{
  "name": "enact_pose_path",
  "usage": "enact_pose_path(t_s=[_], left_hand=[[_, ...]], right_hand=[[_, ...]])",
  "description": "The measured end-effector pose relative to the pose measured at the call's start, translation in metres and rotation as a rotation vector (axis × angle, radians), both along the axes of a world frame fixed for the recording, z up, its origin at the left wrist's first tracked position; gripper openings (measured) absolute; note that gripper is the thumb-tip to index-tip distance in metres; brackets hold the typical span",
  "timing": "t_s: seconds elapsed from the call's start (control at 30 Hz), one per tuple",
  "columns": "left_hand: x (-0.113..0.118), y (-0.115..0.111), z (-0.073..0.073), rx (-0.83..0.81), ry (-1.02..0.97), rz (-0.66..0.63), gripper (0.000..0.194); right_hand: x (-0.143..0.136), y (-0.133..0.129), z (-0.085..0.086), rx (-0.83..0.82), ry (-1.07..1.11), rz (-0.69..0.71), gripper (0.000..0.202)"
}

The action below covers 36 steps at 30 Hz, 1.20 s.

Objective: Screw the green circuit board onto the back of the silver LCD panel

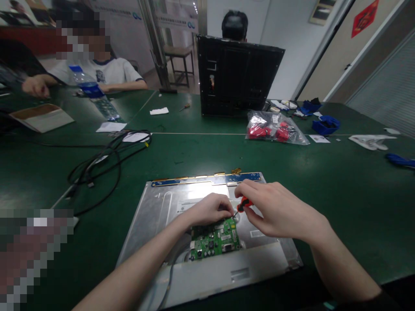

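Observation:
A silver metal display panel (207, 276) lies face down on the table in front of me. On it sits a green circuit board (214, 239) with connectors along its near edge. My right hand (272, 207) grips a small orange-and-black screwdriver (244, 204), its shaft slanting down to the board's upper right corner. Beside the screwdriver's tip, my left hand (212, 208) has its fingers curled together at the board's far edge; whatever they pinch is hidden. A narrow blue circuit strip (207, 179) runs along the panel's far edge.
Black cables (118, 162) lie tangled at left. Beyond the panel rest a clear bag (275, 127) with red parts and an upright black monitor housing (238, 77). A plastic bottle (89, 86) stands near a seated person (119, 73) across the green table (181, 153).

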State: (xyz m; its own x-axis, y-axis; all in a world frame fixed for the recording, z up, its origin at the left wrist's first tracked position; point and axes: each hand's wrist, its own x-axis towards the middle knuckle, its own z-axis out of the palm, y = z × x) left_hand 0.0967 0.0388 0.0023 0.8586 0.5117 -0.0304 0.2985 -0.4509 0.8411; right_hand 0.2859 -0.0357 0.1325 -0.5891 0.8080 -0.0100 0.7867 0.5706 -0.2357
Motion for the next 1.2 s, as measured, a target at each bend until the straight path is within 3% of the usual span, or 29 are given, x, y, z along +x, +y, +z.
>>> enact_pose_path(t_s=[0.37, 0.8, 1.03, 1.2], left_hand=[[-0.0009, 0.0009, -0.0026, -0.001, 0.004, -0.013, 0.014], [0.0002, -0.0003, -0.0004, -0.025, -0.018, 0.007, 0.010], [0.0003, 0.0007, -0.0002, -0.019, -0.008, -0.011, 0.009], [0.0014, 0.0027, -0.0015, -0.003, 0.012, -0.011, 0.011]], right_hand=[[-0.0015, 0.0051, -0.0062, 0.080, -0.113, -0.083, 0.012], [-0.0011, 0.0016, 0.0001, 0.006, -0.015, -0.002, 0.017], [-0.0002, 0.0032, -0.0067, 0.078, -0.085, -0.066, 0.007], [-0.0006, 0.0039, -0.0076, 0.090, -0.134, -0.078, 0.012]])
